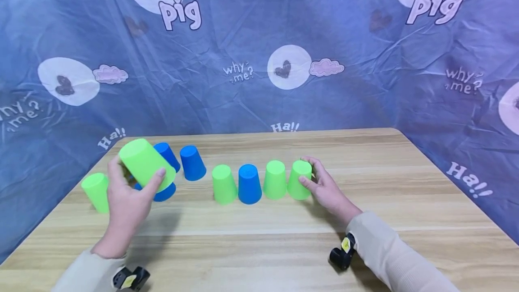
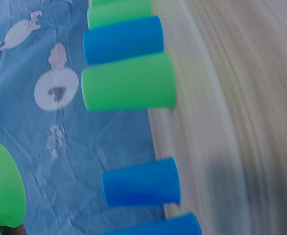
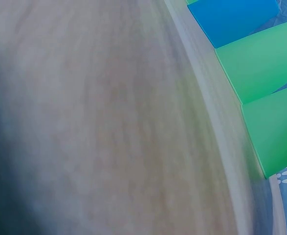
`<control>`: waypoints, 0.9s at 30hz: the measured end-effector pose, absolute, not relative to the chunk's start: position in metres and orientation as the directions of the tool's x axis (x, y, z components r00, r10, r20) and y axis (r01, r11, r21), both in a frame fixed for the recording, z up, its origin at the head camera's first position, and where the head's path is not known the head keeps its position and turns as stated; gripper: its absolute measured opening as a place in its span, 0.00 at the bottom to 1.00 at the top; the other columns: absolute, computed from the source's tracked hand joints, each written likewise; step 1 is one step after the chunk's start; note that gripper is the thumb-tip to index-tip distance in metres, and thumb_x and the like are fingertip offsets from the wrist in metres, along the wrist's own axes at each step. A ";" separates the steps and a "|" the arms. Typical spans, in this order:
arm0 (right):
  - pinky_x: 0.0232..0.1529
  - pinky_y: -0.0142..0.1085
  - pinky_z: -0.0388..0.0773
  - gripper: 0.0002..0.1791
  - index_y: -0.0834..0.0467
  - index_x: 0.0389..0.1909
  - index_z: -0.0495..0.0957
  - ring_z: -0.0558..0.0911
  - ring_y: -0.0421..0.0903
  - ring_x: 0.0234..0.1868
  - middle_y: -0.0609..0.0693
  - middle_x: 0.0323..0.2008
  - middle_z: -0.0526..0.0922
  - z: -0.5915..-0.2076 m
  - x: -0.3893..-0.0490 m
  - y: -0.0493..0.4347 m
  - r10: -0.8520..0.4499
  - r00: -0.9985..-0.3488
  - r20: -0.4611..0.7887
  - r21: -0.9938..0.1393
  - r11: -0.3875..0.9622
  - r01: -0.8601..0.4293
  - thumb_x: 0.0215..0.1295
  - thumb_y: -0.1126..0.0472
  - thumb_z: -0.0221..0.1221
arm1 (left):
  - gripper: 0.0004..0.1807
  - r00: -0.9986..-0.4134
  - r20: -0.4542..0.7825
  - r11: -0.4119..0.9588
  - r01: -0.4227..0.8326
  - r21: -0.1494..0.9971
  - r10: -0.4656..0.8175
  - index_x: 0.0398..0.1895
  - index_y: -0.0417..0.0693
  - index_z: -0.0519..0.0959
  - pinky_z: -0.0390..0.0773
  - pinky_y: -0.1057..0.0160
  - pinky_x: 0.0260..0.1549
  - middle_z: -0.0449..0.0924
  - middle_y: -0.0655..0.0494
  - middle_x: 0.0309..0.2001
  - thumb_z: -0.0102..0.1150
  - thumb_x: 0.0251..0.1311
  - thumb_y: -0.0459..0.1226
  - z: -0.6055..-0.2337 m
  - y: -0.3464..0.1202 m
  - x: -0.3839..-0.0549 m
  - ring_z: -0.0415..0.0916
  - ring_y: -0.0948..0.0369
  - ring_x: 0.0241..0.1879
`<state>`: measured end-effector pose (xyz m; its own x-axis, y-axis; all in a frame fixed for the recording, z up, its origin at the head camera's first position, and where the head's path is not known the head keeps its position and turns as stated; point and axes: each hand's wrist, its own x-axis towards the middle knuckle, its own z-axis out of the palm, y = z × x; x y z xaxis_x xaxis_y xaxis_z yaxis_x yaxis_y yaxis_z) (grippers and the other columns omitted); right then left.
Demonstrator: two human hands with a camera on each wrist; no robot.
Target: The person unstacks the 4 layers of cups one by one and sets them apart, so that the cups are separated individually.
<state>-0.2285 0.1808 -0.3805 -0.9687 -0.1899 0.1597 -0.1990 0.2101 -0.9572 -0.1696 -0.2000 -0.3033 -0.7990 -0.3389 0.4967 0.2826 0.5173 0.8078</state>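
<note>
In the head view my left hand [image 1: 129,197] grips a green cup [image 1: 147,163], upside down and tilted, raised above the table at the left. Part of that cup's rim end shows at the left edge of the left wrist view. My right hand [image 1: 324,188] holds an inverted green cup [image 1: 299,181] at the right end of a row, thumb on its near side. Beside it in the row stand another green cup [image 1: 275,180], a blue cup [image 1: 249,184] and a further green cup [image 1: 224,184], all upside down.
Behind the raised cup stand blue cups [image 1: 193,163], one [image 1: 165,193] partly hidden by it. A green cup [image 1: 95,192] stands at the far left, partly behind my left hand. A printed blue cloth [image 1: 259,21] hangs behind the wooden table [image 1: 259,256].
</note>
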 end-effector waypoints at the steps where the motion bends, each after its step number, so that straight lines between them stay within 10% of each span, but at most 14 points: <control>1: 0.68 0.54 0.50 0.29 0.61 0.66 0.52 0.58 0.59 0.67 0.61 0.64 0.61 -0.380 -0.229 0.181 -0.191 -0.968 0.162 -0.957 0.211 -0.201 0.66 0.66 0.50 | 0.35 -0.800 0.485 0.518 0.264 0.813 -0.354 0.63 0.54 0.58 0.68 0.73 0.37 0.65 0.67 0.45 0.63 0.54 0.35 -0.304 -0.204 -0.169 0.67 0.67 0.41; 18: 0.67 0.54 0.49 0.29 0.60 0.66 0.53 0.58 0.60 0.67 0.62 0.65 0.60 -0.380 -0.228 0.180 -0.189 -0.968 0.162 -0.955 0.217 -0.202 0.66 0.66 0.50 | 0.39 -0.819 0.281 0.500 -0.008 0.866 -0.501 0.65 0.55 0.53 0.69 0.82 0.30 0.65 0.56 0.52 0.64 0.54 0.41 -0.323 -0.250 -0.167 0.66 0.64 0.42; 27: 0.67 0.54 0.51 0.29 0.61 0.66 0.53 0.59 0.61 0.67 0.62 0.64 0.61 -0.382 -0.228 0.181 -0.188 -0.967 0.171 -0.953 0.216 -0.211 0.65 0.67 0.50 | 0.48 -0.911 0.082 0.564 -0.177 0.807 -0.404 0.69 0.38 0.41 0.71 0.55 0.41 0.58 0.29 0.60 0.62 0.56 0.45 -0.332 -0.266 -0.165 0.61 0.41 0.56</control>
<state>-0.2283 0.1811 -0.3824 -0.9671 -0.1881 0.1713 -0.2109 0.2159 -0.9534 -0.1652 -0.2655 -0.3320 -0.9112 -0.4037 0.0824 -0.1767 0.5636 0.8069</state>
